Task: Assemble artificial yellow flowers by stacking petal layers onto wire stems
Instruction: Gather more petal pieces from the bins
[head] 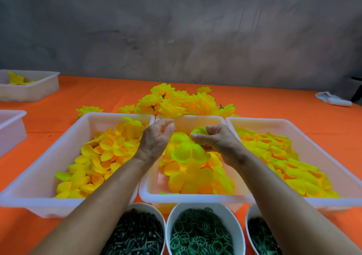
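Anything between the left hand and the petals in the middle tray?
Nothing visible. The left hand hovers above the middle tray, and the petals lie uncovered below it. The right hand pinches one petal beside it.

The left hand (156, 137) curls away from the camera, so whether its fingertips hold anything cannot be told. At 6 o'clock three white bowls (203, 211) are cut by the bottom edge; their dark green parts are blurred
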### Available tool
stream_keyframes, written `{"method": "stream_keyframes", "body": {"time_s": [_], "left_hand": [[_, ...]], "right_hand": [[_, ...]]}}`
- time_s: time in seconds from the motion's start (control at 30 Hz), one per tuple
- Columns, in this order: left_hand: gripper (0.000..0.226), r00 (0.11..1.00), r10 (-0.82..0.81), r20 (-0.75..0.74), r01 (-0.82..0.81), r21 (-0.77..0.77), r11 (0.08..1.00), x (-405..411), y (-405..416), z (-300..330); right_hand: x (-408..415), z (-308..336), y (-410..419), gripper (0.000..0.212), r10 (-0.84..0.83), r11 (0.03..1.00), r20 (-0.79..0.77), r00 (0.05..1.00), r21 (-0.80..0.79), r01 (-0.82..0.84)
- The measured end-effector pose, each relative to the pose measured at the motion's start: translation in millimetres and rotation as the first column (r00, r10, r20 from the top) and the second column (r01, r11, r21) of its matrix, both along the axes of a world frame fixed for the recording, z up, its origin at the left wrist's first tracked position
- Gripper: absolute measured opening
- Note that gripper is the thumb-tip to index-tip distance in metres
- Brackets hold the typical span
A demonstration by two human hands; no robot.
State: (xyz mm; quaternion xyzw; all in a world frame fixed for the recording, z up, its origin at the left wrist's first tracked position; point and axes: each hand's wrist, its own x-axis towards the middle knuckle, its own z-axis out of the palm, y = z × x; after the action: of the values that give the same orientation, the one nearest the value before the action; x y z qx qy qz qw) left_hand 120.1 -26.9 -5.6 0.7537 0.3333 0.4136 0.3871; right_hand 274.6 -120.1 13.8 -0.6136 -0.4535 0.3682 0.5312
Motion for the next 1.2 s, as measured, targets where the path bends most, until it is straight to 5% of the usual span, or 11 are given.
{"method": "stream_keyframes", "body": {"time_s": [0.3,0.47,0.67,0.93,1.2], "left_hand": [[0.028,0.905,-0.422,-0.055,0.407,-0.179,0.896,-2,-15,19],[0.029,0.893,-0.385,-0.231,0.344,-0.199,0.918,0,-18,14],[0.026,0.824,-0.230,-0.518,0.292,0.041,0.955,14,-22,5],[0.038,0.776,0.021,-0.630,0.277,0.372,0.886,13,-30,11],[0.017,0.928,-0.068,-0.365,0.246,0.466,0.850,52,-52,32]], "right_hand": [[-4,-5,-21,0.013,0.009,0.998,0.068,0.998,-0.059,-0.005],[-3,-5,-25,0.017,-0.077,0.994,0.156,0.985,-0.066,0.089],[0,-5,-32,0.020,-0.209,0.964,0.475,0.855,-0.047,0.262],[42,17,-72,0.004,-0.363,0.927,0.222,0.905,-0.016,0.375],[110,15,-112,0.019,-0.585,0.809,0.046,0.809,-0.030,0.587]]}}
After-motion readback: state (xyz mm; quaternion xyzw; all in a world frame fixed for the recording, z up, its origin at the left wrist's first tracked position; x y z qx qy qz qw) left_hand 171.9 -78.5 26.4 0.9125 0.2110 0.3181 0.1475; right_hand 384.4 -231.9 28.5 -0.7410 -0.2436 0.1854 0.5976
